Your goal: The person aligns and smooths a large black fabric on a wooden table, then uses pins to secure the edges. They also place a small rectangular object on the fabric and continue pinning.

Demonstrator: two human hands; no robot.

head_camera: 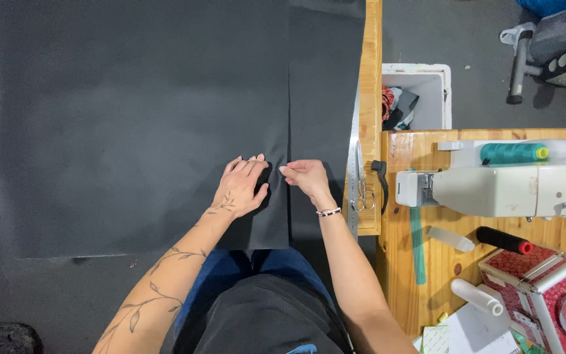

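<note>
The black fabric (132,118) lies spread over the desk (369,78), its cut edge running toward 12 o'clock. The left hand (242,189) presses it flat, fingers together. The right hand (306,177) pinches that edge, fingers narrow. Scissors (361,187) lie at 3 o'clock beside a metal ruler (353,170).

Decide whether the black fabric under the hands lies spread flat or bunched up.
Spread flat: the black fabric covers the table smoothly, with one straight edge running between the left hand and right hand.
</note>
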